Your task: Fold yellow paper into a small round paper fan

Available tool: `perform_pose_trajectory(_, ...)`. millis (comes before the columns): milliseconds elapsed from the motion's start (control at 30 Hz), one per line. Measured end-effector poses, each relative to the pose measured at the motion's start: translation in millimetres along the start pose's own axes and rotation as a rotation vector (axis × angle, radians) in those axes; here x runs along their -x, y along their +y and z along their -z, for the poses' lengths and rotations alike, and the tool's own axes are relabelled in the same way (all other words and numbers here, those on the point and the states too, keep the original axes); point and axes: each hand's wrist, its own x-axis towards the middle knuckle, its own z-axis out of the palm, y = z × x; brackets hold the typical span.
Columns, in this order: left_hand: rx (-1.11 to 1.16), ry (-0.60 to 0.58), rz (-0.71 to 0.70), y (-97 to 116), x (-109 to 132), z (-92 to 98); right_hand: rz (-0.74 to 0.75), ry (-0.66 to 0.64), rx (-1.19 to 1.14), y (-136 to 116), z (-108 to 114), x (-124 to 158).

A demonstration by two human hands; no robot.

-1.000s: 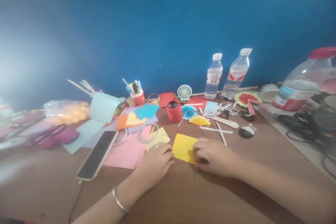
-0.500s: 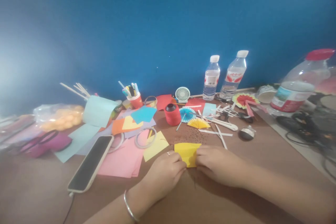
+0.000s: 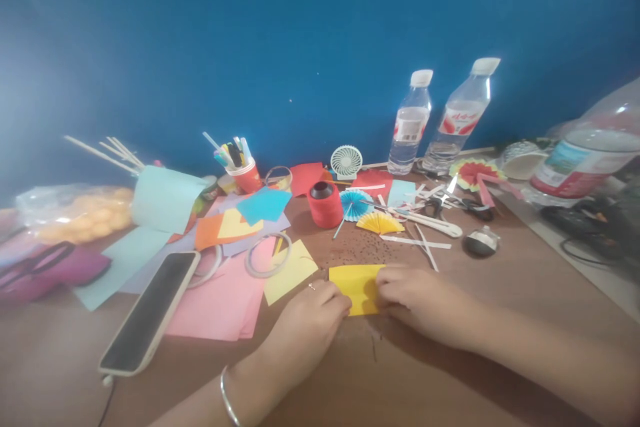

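Observation:
A small sheet of bright yellow paper [image 3: 356, 287] lies between my two hands near the front of the table. My left hand [image 3: 315, 317] has its fingers closed on the paper's lower left side; a ring and a silver bangle show on it. At the right edge, my right hand [image 3: 417, 300] pinches the paper, with its fingertips partly hidden. Just beyond the paper, dark specks dot the brown table. A yellow pleated paper fan [image 3: 379, 223] and a blue pleated paper rosette [image 3: 355, 204] rest behind it, next to a red spool of thread [image 3: 325, 208].
Left of my hands lie a phone [image 3: 150, 313], pink paper [image 3: 215, 303] and tape rings [image 3: 269, 273]. Scissors [image 3: 443, 199], a utility knife [image 3: 433, 223] and white paper strips lie at right. Two water bottles [image 3: 410, 123] and a larger bottle [image 3: 575, 167] stand behind. A cup of pens [image 3: 245, 175] stands back left.
The camera view has come closer and tilted down a little. Both hands remain on the yellow paper, and more of its middle shows between them.

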Motion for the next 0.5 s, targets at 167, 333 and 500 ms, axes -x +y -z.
perform_pose_trajectory(167, -0.124, 0.012, -0.096, 3.4, -1.6, 4.0, 0.091, -0.035, 0.109, 3.2, 2.3, 1.2)
perform_pose_trajectory(333, -0.211, -0.068, -0.175, 9.6, 1.0, 6.2, 0.158, -0.111, 0.208, 3.8, 18.7, 5.2)
perform_pose_trajectory(500, -0.269, -0.061, -0.152, 13.2, 7.4, 4.2, 0.242, -0.200, 0.210, 9.3, 30.2, 7.7)
